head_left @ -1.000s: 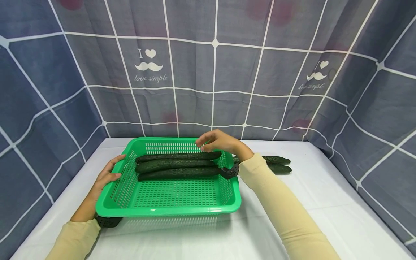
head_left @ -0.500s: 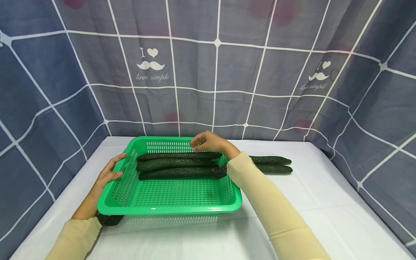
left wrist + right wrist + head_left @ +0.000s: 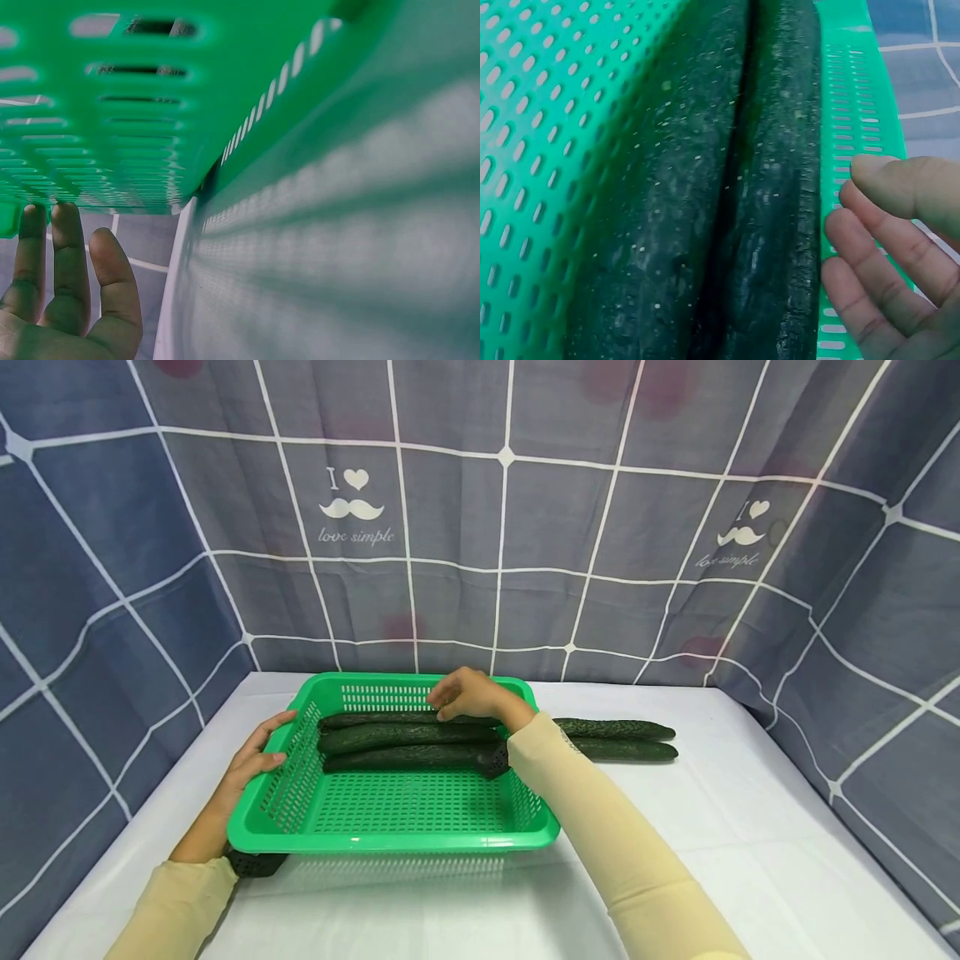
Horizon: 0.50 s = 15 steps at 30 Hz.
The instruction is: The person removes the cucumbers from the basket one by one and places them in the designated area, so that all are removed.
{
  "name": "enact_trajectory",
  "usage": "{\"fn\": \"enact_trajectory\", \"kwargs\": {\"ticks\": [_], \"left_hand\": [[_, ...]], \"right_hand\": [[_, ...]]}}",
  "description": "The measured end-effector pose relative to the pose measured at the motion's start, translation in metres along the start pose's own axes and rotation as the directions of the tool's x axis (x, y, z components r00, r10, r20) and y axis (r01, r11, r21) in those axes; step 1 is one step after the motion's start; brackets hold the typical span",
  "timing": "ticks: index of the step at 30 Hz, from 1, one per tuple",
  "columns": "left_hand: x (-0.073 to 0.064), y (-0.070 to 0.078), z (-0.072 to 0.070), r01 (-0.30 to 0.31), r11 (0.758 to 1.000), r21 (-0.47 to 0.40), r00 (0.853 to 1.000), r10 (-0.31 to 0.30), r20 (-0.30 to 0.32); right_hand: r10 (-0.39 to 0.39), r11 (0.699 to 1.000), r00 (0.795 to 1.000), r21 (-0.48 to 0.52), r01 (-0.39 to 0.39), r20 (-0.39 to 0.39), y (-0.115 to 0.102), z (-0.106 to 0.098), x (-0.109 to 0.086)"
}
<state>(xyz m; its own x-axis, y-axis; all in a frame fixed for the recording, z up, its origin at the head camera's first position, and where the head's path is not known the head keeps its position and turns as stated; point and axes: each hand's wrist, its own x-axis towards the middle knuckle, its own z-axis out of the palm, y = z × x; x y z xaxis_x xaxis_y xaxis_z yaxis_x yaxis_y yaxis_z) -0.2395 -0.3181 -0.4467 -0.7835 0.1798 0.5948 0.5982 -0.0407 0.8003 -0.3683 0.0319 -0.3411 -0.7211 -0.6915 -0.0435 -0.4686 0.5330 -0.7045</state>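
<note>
In the head view, a green plastic basket with slotted walls holds three long dark cucumbers, lying side by side along its far half. My left hand rests at the basket's left rim; in the left wrist view its fingers extend up to the slotted outer wall. Over the farthest cucumber hovers my right hand, its fingers loosely bent. The right wrist view has those fingertips close beside a cucumber, with the thumb apart and nothing held between them.
Two more cucumbers lie on the white tablecloth to the right of the basket, partly behind my right forearm. A grey-blue checked curtain encloses the back and both sides.
My right hand has moved left and slightly down over the cucumbers in the basket. The left hand keeps its place at the rim, and the view has shifted slightly.
</note>
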Motion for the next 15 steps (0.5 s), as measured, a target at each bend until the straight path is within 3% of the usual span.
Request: {"fn": "enact_trajectory", "kwargs": {"ticks": [15], "left_hand": [[0.000,0.001,0.000,0.023,1.000,-0.016,1.000,-0.023,-0.002]], "right_hand": [[0.069,0.981,0.998,-0.184,-0.068,-0.002,-0.008,0.021,0.008]]}}
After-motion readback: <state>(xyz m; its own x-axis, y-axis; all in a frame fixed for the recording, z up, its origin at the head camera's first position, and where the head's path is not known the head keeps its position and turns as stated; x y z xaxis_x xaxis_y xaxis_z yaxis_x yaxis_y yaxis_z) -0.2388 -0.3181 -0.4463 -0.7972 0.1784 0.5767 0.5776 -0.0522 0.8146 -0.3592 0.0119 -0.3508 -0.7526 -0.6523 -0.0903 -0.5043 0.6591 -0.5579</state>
